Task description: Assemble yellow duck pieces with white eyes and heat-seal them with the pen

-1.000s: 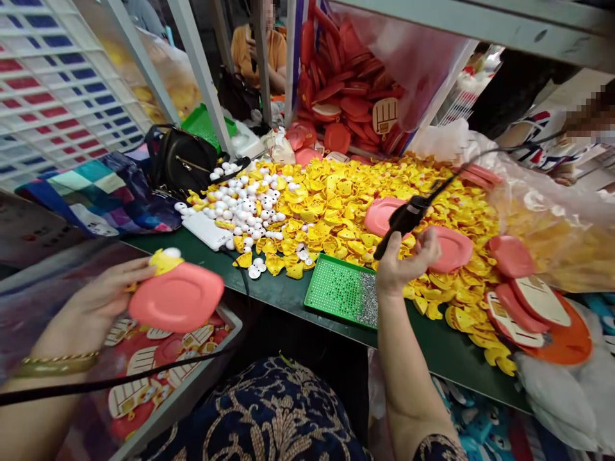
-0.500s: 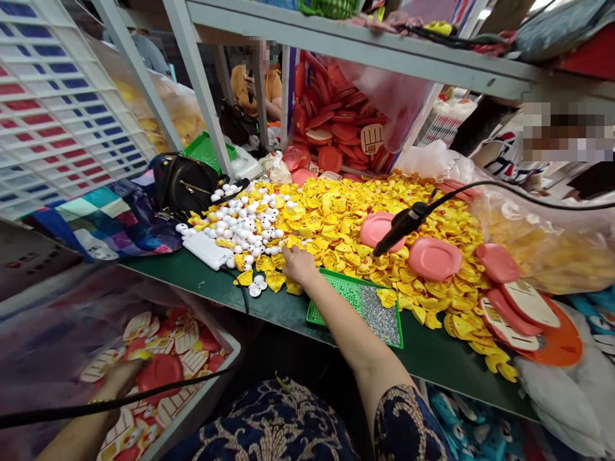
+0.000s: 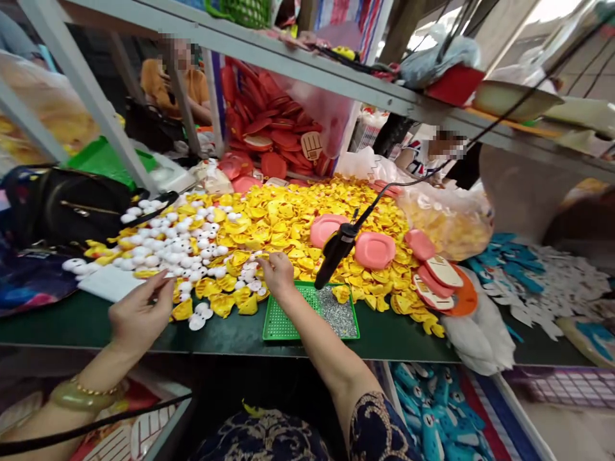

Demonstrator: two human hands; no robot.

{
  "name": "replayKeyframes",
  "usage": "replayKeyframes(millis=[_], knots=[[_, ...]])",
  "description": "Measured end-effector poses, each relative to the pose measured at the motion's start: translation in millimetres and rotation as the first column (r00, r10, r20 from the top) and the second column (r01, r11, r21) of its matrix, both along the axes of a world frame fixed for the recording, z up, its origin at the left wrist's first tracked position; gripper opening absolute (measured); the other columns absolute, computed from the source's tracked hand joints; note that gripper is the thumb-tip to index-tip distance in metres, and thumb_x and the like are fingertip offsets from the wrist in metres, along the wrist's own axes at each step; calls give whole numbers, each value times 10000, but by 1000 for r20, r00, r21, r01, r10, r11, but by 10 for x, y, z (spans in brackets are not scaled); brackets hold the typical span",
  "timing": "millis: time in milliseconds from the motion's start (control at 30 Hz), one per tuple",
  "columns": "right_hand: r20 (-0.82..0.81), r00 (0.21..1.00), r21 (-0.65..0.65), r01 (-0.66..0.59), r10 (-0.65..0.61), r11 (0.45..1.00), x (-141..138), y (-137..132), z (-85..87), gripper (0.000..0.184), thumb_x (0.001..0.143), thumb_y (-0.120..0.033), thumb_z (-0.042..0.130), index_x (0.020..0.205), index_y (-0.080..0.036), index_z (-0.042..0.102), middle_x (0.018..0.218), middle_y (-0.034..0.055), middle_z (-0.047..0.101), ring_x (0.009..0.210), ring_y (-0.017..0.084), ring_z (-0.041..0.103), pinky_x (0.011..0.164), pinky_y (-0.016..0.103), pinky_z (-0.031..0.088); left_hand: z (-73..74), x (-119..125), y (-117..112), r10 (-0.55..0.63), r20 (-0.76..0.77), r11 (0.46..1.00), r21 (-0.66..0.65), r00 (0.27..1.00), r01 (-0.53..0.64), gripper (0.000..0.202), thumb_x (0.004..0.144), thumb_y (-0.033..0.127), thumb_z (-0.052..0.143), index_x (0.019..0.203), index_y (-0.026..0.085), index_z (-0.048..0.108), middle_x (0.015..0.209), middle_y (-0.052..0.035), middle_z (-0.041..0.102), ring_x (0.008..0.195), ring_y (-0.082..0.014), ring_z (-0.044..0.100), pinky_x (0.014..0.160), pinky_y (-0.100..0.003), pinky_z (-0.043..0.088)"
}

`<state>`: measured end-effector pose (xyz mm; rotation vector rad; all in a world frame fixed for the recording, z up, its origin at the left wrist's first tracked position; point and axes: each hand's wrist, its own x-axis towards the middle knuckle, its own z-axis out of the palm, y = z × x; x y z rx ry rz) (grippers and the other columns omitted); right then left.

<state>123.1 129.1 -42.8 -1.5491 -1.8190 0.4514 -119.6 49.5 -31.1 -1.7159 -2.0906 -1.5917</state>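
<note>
- Reaching over the front edge of a green-topped workbench [image 3: 413,339] in the head view, the left hand [image 3: 137,317] stands open with fingers loosely curled, no piece visible in its grip, just beside a yellow plastic duck piece [image 3: 182,310].
- The right hand [image 3: 278,274] is pressed down among the loose pieces, its fingertips [image 3: 263,261] touching white plastic balls [image 3: 180,240]; whether it is clenched on one, I cannot tell.
- A heap of yellow plastic duck shells [image 3: 288,218] covers the middle of the bench, with the white plastic balls massed on its left side.
- A green perforated tray [image 3: 283,328] sits at the front edge, directly below the right hand, with silver granules [image 3: 336,314] on its right part.
- Pink oval plastic lids [image 3: 375,250] lie on the heap, and a black handheld wand [image 3: 334,254] hangs on a cord above it.
- Toward the left end, a black bag [image 3: 67,208] sits behind a white slab [image 3: 108,283].
</note>
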Motion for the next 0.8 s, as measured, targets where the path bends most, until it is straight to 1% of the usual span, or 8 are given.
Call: replayKeyframes(millis=[67,200,333,433,467,533,700,800], knots=[[-134,991,41,-6,11,999,107,-109,-1,173,925,-310,588,847,-168,649,971,64,611,886,148,586,807,241,466,118,320,164,-126,-29,992,23,992,126,267,756,346,675,977,197,694,997,-12,746,880,-234,700,893,-355,558],[-406,904,54,-126,137,991,389,-543,-52,425,836,-442,640,550,-177,472,613,-4,513,602,123,511,591,229,435,190,752,380,-325,27,946,18,945,325,245,784,334,663,963,177,719,1002,-38,746,906,-239,700,899,-346,558],[-836,541,-79,-287,94,955,932,-941,1,368,747,-531,631,699,-179,536,627,-4,551,424,87,414,382,200,317,170,985,501,-480,204,861,-78,853,503,277,741,401,659,913,196,736,946,-62,753,867,-259,708,841,-353,584],[-918,383,-121,-35,-99,992,1479,-882,210,423,682,-601,557,652,-199,427,643,13,546,450,103,456,363,204,350,264,1155,534,-494,330,815,-146,804,561,361,694,438,676,940,180,735,894,-87,752,810,-267,711,788,-356,600],[-895,407,-151,106,-181,983,1648,-779,295,450,680,-629,520,629,-207,374,602,-3,502,448,102,451,370,207,367,328,1222,534,-490,346,816,-139,800,561,395,692,444,679,970,169,731,895,-92,749,803,-262,712,789,-353,600],[-859,436,-193,213,-269,958,1920,-481,444,441,628,-575,607,642,-209,361,561,-43,440,420,80,413,374,193,369,486,1373,528,-506,334,821,-95,795,563,445,704,447,685,1036,151,715,917,-96,744,816,-247,712,816,-342,594],[-714,561,-326,264,-420,908,2120,345,578,286,672,-354,698,682,-192,463,480,-59,427,347,106,410,330,208,323,742,1732,534,-596,328,755,-84,733,651,451,739,430,682,1064,118,701,890,-106,744,801,-219,715,781,-314,602],[-627,653,-297,304,-425,905,2071,560,612,239,719,-316,692,688,-177,499,439,-54,422,323,120,405,326,214,291,770,1781,501,-614,326,736,-95,719,671,422,744,401,689,1060,122,706,879,-104,744,784,-210,716,761,-305,606]])
